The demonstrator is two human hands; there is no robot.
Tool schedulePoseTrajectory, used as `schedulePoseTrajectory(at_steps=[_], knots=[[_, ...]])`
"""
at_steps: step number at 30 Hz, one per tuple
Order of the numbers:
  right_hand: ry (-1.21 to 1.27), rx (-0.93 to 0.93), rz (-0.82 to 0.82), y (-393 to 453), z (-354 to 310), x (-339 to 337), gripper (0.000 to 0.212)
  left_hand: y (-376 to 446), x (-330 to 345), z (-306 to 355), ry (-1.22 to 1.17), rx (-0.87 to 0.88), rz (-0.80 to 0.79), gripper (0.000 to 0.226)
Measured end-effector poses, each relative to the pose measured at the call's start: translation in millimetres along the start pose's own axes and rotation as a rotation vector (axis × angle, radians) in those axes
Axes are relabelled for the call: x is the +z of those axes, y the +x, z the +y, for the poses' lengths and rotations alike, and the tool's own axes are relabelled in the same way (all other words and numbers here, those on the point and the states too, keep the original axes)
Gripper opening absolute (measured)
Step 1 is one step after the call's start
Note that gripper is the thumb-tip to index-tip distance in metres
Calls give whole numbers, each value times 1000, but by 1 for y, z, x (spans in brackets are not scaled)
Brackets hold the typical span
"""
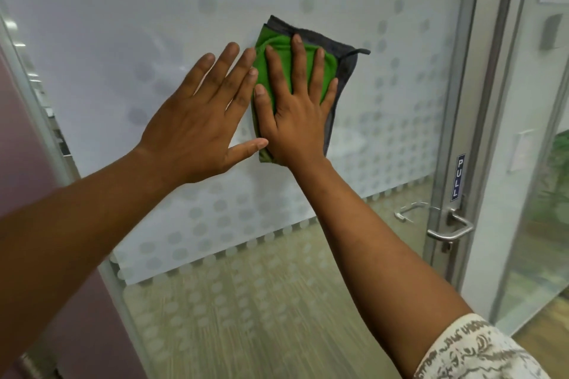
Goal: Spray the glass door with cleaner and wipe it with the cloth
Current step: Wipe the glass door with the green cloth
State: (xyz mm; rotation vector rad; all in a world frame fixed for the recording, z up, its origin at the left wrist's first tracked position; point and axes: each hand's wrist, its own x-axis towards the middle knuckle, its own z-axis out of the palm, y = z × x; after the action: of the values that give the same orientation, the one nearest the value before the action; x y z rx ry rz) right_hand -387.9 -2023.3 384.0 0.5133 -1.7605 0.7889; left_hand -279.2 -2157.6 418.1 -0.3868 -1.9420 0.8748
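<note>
While the right hand [297,120] presses the folded green-and-grey cloth [338,71] flat on the frosted glass door [123,24], fingers spread over it, the left hand [197,126] rests beside it, fingers apart, empty. No spray bottle in view, so prob. spraying's done; wiping's underway, w/ lower pane & handle [452,229] side left.
</note>
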Motion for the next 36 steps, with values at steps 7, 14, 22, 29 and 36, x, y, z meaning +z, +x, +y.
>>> schedulePoseTrajectory(at_steps=[7,14,22,29,36], knots=[[-8,47,17,36,50,-9,59,28,11,28,-13,-11,-23,92],[31,258,60,57,116,-16,58,37,29,47,15,-27,-82,93],[122,692,96,3,212,-18,52,38,32,47,33,-23,-103,93],[214,1032,169,-63,230,-3,49,40,31,48,4,-26,-99,91],[250,1167,193,-108,201,11,50,38,32,47,12,-21,-83,91]])
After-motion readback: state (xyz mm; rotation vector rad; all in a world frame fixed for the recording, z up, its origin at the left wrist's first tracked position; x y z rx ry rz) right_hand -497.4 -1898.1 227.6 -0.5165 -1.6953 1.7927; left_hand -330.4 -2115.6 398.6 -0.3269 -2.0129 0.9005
